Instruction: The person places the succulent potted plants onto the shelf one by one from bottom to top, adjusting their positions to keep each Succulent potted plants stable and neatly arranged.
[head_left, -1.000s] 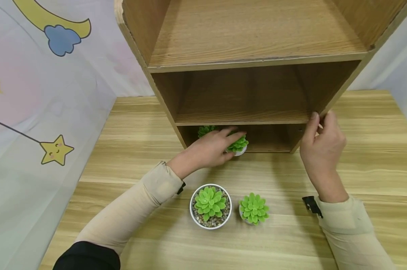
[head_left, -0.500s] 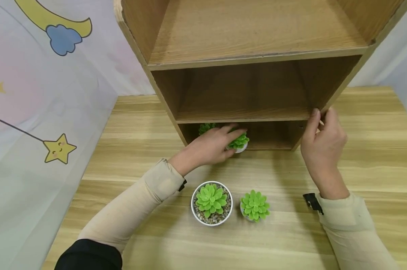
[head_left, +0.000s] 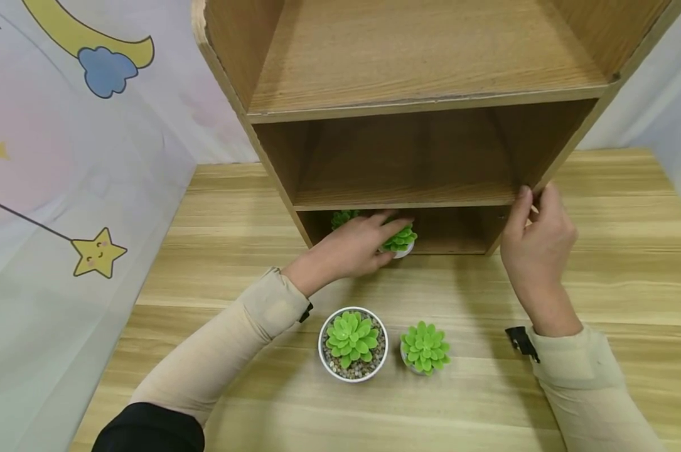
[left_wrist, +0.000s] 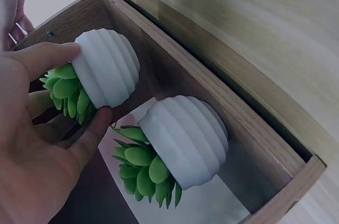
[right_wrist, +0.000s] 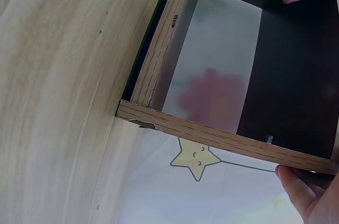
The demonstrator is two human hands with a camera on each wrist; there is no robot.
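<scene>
My left hand (head_left: 357,248) reaches into the bottom compartment of a wooden shelf unit (head_left: 436,100). It holds a small potted succulent (left_wrist: 108,68) by the rim of its ribbed white pot, thumb on one side and fingers on the other, green leaves under the palm. Beside it in the same compartment stands a second potted succulent (left_wrist: 185,142), mostly covered by the left hand in the head view. My right hand (head_left: 540,251) grips the front edge of the unit's right side panel, thumb in front, near the middle shelf board.
In front of the unit, a larger potted succulent (head_left: 353,345) in a round white pot with pebbles stands on the wooden table (head_left: 193,226). A smaller potted succulent (head_left: 425,348) is just right of it. A printed cloth backdrop (head_left: 46,188) hangs at the left.
</scene>
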